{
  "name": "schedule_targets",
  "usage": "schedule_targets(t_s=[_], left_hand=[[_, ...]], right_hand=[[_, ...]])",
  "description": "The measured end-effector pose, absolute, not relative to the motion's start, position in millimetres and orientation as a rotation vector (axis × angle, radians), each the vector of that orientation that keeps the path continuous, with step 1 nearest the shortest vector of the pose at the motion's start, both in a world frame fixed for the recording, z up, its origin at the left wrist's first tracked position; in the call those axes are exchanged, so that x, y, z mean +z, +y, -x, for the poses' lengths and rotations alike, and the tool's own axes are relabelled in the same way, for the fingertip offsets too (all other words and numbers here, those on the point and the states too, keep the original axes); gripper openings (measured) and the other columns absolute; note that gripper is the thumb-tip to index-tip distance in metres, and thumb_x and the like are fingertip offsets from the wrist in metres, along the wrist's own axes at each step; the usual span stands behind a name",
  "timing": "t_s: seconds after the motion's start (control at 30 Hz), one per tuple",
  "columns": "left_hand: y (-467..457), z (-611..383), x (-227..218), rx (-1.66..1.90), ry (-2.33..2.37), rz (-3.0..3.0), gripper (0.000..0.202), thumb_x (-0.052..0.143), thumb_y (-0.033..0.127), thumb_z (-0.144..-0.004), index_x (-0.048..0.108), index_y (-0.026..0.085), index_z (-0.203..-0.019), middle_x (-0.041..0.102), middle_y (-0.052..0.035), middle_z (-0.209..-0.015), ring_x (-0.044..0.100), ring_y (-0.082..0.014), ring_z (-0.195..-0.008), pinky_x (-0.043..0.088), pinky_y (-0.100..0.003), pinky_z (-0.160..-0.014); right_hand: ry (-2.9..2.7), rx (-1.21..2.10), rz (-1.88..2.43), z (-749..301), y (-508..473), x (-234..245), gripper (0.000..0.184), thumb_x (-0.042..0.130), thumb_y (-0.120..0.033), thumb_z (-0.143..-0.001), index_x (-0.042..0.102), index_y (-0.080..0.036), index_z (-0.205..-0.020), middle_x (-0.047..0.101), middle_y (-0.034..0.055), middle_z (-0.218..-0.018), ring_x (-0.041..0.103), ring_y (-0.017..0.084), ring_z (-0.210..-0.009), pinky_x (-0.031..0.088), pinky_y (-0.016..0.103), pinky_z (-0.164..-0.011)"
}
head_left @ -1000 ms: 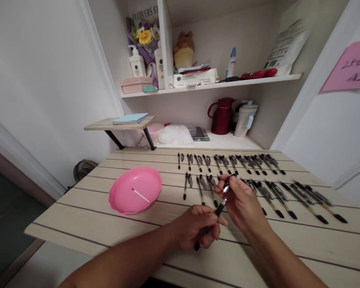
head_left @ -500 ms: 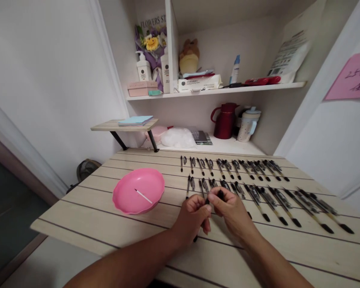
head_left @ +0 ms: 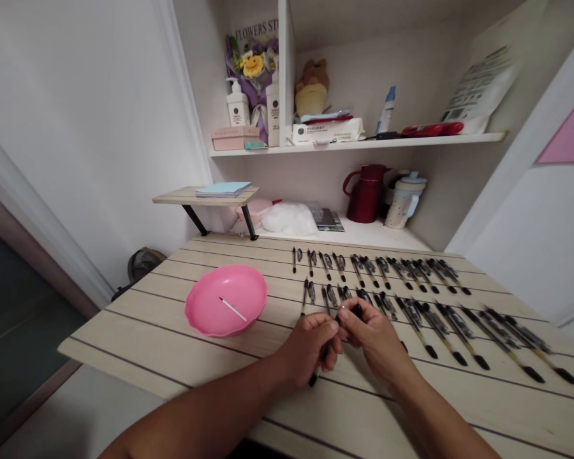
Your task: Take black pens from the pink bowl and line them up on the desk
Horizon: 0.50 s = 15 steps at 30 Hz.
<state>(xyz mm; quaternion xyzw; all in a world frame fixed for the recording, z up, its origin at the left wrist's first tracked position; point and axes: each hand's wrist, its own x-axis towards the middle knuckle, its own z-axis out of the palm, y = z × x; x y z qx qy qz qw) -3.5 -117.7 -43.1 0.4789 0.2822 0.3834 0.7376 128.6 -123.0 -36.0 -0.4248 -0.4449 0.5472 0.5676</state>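
Note:
My left hand [head_left: 313, 347] is closed around a black pen [head_left: 313, 380], whose lower end sticks out beneath the fingers. Close against it, my right hand [head_left: 370, 328] is closed in a pinch on a small black pen part [head_left: 357, 311]; the fingers hide most of it, so its exact kind is unclear. A tiny shiny point shows by the right thumb and forefinger. Beyond the hands lie two rows of pens, with black-ended barrels [head_left: 418, 331] and dark see-through caps [head_left: 312, 292] beside them. Some front-row pens are partly covered by my fingers.
On the slatted table [head_left: 138, 344], a pink bowl [head_left: 205, 315] left of my hands holds a thin white refill [head_left: 233, 309]. Behind it stands a small raised shelf [head_left: 176, 196] with blue paper [head_left: 222, 189]. A red jug [head_left: 366, 194] and a pale tumbler [head_left: 402, 204] stand at the back.
The whole view has shifted slightly, so things appear a little farther right. Both hands stay together in the same grip, and more of the pen shows below my left hand.

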Motion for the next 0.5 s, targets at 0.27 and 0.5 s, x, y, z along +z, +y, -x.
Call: schedule_targets(t_s=[0.27, 0.5], left_hand=[[-117.4, 8.7, -37.1, 0.695, 0.535, -0.963, 0.025, 0.05, 0.039, -0.075, 0.05, 0.015, -0.08, 0.052, 0.0045, -0.054, 0.034, -0.0037, -0.028, 0.021, -0.018, -0.03], [-117.6, 6.5, -42.2, 0.799, 0.753, -1.124, 0.016, 0.051, 0.032, -0.076, 0.044, 0.018, -0.079, 0.052, 0.0056, -0.053, 0.038, -0.0047, -0.029, 0.022, -0.016, -0.03]], right_hand=[[-1.04, 1.313, 0.965, -129.9, -122.9, -36.9, 0.034, 0.069, -0.043, -0.064, 0.059, -0.015, -0.08, 0.046, -0.0046, -0.049, 0.035, 0.007, -0.042, 0.024, 0.021, -0.042], [-1.073, 1.221, 1.168, -133.5, -118.2, -42.4, 0.033, 0.071, -0.045, -0.06, 0.055, -0.016, -0.063, 0.039, -0.0068, -0.041, 0.03, 0.006, -0.039, 0.021, 0.021, -0.04]])
